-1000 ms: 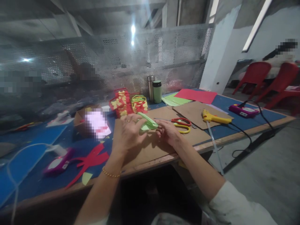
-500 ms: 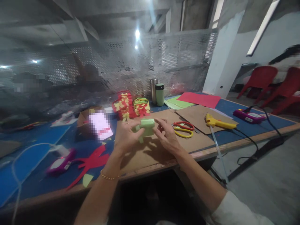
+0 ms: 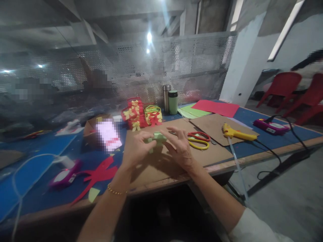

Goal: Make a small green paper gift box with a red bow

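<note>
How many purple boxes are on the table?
2: a purple box at the left, beside the red paper cutout, and another purple box at the right, past the yellow glue gun. More could be hidden behind other things.

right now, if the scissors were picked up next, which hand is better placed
Probably the right hand: the scissors lie on the cardboard close beside it. The left hand is farther off and holds the green paper piece. Whether the right also grips it is unclear.
</note>
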`<action>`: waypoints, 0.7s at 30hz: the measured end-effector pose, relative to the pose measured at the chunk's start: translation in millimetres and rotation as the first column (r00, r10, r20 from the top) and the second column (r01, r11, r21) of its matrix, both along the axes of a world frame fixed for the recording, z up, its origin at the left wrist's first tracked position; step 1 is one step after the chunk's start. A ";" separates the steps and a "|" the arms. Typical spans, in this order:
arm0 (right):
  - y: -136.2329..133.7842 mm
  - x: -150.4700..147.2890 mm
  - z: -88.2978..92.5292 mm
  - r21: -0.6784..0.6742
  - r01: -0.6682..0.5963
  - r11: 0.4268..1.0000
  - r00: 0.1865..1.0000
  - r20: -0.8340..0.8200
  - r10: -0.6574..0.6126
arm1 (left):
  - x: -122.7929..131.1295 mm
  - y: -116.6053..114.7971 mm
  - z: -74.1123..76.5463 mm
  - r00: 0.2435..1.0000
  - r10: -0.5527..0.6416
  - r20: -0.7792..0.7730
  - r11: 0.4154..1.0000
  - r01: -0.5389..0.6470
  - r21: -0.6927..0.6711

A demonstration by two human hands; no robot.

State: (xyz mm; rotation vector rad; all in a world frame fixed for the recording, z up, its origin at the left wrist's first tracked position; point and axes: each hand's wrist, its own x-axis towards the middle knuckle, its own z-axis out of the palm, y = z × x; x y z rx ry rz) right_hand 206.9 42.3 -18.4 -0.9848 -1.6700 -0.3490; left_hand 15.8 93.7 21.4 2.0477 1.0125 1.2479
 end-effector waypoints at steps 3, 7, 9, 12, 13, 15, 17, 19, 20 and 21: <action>0.5 0.1 -1.1 -0.013 0.022 1.000 0.997 0.076 -0.021 | -0.5 0.6 -1.3 0.996 -0.039 -0.082 0.999 0.042 0.030; 2.4 0.8 -2.5 -0.013 0.022 1.000 0.996 0.087 -0.020 | -0.7 0.5 -1.4 0.995 -0.076 -0.056 0.997 0.076 -0.004; 3.1 1.2 -2.5 -0.004 -0.006 1.000 0.997 0.080 0.007 | -0.5 -0.7 -0.1 0.994 -0.107 -0.023 0.993 0.106 -0.048; 2.9 1.7 -2.0 0.024 -0.049 0.999 0.998 0.030 0.048 | -0.1 -3.3 2.8 0.995 -0.102 0.010 0.987 0.102 -0.120; 2.3 1.9 -1.8 0.039 -0.057 0.998 0.998 0.001 0.057 | -0.1 -4.0 3.7 0.996 -0.086 0.016 0.985 0.088 -0.146; 0.7 2.5 -1.1 0.074 -0.060 0.995 0.995 -0.070 0.065 | -0.2 -4.6 4.9 0.998 -0.050 0.025 0.982 0.053 -0.181; -0.9 3.0 -0.5 0.099 -0.057 0.993 0.990 -0.126 0.069 | -0.4 -4.1 5.3 0.999 -0.021 0.033 0.982 0.027 -0.186; -1.2 3.2 -0.5 0.097 -0.071 0.993 0.988 -0.129 0.084 | -0.6 -3.0 5.0 0.999 -0.005 0.040 0.984 0.012 -0.177; -0.6 3.2 -0.8 0.088 -0.083 0.993 0.989 -0.112 0.093 | -0.7 -2.5 4.7 0.999 -0.006 0.041 0.984 0.014 -0.178; 0.3 3.1 -1.4 0.074 -0.094 0.993 0.991 -0.090 0.101 | -0.8 -2.0 4.2 0.999 -0.009 0.039 0.983 0.016 -0.183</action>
